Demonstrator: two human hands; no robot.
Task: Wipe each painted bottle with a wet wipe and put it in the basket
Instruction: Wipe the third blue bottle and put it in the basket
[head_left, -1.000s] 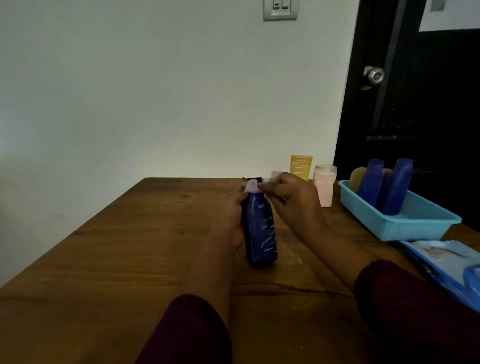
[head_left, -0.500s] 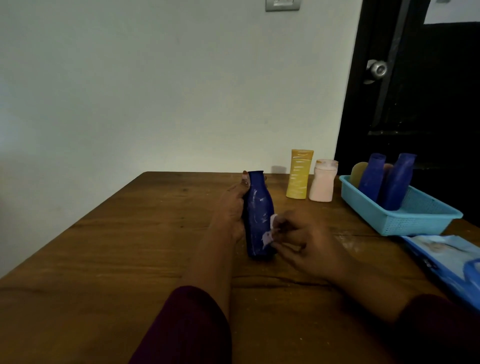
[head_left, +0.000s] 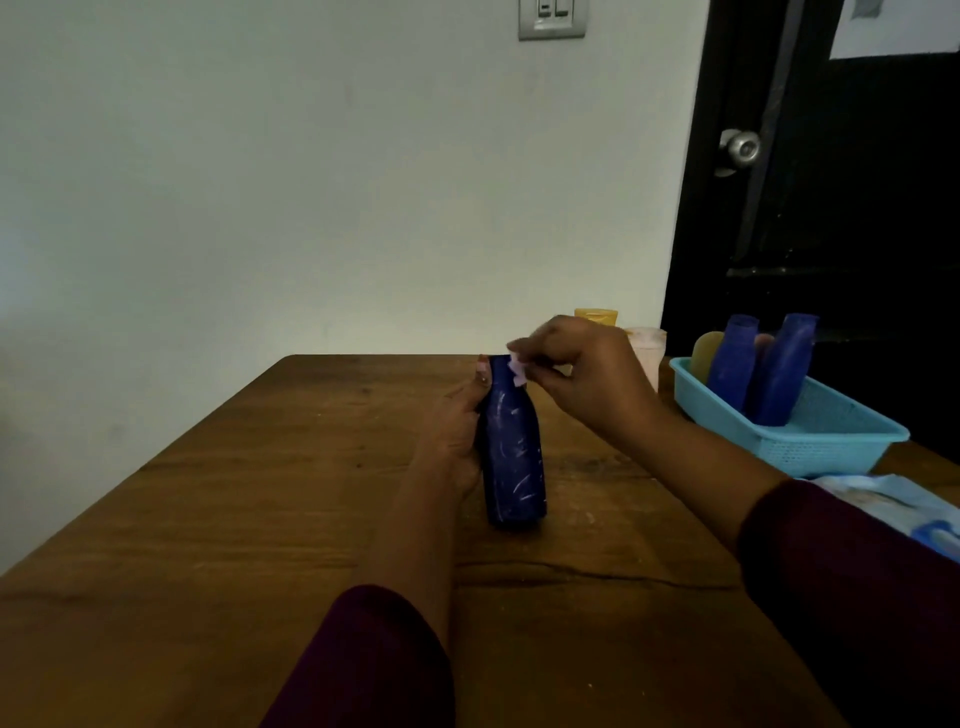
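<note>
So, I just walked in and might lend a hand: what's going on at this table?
A person is cleaning painted bottles. Their left hand holds a blue bottle upright on the wooden table. The bottle has white streaks on its side. The right hand pinches a small wet wipe against the bottle's neck. A second blue bottle and a third stand in the turquoise basket at the right. A yellow bottle and a pink bottle stand behind the right hand.
</note>
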